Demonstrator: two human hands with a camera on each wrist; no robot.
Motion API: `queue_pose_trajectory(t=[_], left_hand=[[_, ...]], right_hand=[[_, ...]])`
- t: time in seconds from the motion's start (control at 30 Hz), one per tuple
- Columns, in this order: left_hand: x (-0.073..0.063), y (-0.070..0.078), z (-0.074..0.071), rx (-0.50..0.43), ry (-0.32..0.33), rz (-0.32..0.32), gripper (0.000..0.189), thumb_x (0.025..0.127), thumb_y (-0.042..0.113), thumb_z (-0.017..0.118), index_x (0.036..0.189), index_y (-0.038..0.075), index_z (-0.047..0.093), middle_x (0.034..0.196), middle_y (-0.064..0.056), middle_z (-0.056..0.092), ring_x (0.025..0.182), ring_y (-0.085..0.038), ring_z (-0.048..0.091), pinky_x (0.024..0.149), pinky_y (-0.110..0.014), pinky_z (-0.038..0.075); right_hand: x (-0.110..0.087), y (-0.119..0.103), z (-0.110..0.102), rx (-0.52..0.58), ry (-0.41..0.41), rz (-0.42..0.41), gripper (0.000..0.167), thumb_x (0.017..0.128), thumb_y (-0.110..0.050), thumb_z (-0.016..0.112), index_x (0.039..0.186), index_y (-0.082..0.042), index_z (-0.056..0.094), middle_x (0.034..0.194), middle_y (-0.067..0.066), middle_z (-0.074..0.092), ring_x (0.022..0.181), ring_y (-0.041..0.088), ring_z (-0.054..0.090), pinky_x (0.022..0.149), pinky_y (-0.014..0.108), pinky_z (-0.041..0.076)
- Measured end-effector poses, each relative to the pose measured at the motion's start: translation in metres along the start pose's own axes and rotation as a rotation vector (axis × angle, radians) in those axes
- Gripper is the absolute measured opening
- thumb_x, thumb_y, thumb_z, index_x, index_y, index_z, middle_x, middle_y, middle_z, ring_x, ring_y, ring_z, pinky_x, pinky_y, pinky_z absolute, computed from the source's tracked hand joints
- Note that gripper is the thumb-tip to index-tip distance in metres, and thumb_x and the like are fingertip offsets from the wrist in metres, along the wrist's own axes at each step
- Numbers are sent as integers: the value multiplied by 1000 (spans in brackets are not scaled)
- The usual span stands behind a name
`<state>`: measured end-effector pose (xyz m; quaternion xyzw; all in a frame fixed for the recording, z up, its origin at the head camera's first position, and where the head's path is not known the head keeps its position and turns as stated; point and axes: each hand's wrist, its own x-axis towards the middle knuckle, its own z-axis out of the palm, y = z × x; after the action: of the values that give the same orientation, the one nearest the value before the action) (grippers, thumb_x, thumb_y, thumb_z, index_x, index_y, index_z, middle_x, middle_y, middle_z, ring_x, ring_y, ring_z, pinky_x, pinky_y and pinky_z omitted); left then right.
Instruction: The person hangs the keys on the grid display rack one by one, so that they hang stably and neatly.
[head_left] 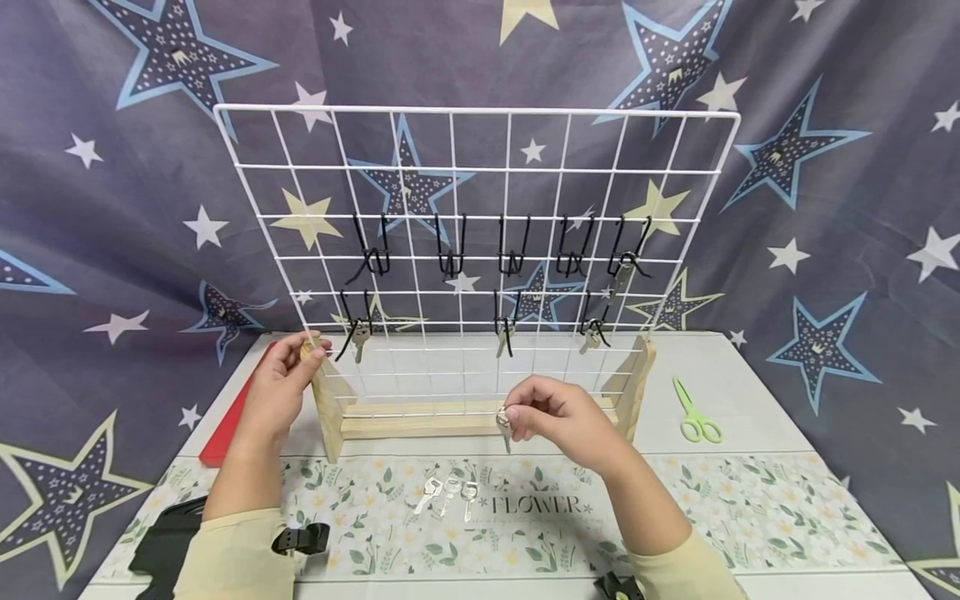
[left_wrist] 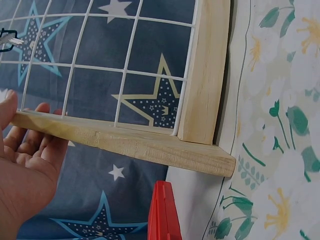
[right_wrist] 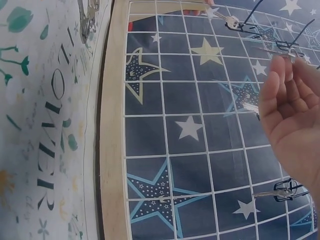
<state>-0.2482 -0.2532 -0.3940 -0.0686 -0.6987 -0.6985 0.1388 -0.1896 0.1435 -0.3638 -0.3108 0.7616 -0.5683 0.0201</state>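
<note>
My left hand [head_left: 281, 387] grips the top of the wooden stand's left side piece [head_left: 330, 412], thumb on one face and fingers behind, as the left wrist view also shows. The stand holds up a white wire grid [head_left: 480, 169]. In front of the grid's lower part, my right hand [head_left: 558, 417] pinches a small metal key [head_left: 505, 427] between thumb and fingers. Black hooks [head_left: 512, 258] hang on the grid in two rows. Keys hang from the lower left hook [head_left: 360, 337], lower middle hook [head_left: 505, 327], lower right hook [head_left: 592, 332] and upper right hook.
Three keys [head_left: 450, 493] lie on the flower-patterned mat [head_left: 360, 533] before the stand. Green scissors [head_left: 697, 417] lie to the right. A red object [head_left: 228, 425] lies left, behind my left forearm; a black object [head_left: 168, 542] is nearer. A starry cloth hangs behind.
</note>
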Motion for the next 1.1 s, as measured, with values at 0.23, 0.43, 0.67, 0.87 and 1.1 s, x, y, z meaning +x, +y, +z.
queue_pose_trajectory(t=[0.23,0.43,0.67,0.87,1.1], left_hand=[[-1,0,0,-2,-4,8,44,97,18,63,136,6,49,120,1,62,111,-4,59,91,-8,45],[0,0,0,-3,0,5,45,96,18,63,137,5,49,120,1,63,110,-4,60,90,-8,46],[0,0,0,-7,-4,13,48,97,17,63,139,1,46,120,1,63,111,-5,60,90,-9,46],[-1,1,0,0,-8,17,47,97,18,62,138,2,46,121,1,63,110,-4,60,90,-8,45],[-1,2,1,9,-2,11,47,97,18,62,138,3,47,121,1,62,111,-4,60,90,-8,45]], right_hand=[[-2,0,-4,89,41,-99,6,98,-7,58,100,-3,63,79,13,65,71,19,65,68,34,58],[-4,-5,-10,183,95,-148,6,97,-2,56,102,0,61,79,11,65,70,19,66,66,33,57],[-7,-20,-19,277,170,-195,6,97,0,55,101,0,60,81,6,66,71,16,67,67,33,58],[-6,-31,-26,331,220,-276,17,97,7,51,98,-6,61,79,5,66,69,17,66,66,31,57],[-3,-43,-35,383,309,-315,22,96,10,49,100,-7,64,83,5,66,71,17,66,64,29,57]])
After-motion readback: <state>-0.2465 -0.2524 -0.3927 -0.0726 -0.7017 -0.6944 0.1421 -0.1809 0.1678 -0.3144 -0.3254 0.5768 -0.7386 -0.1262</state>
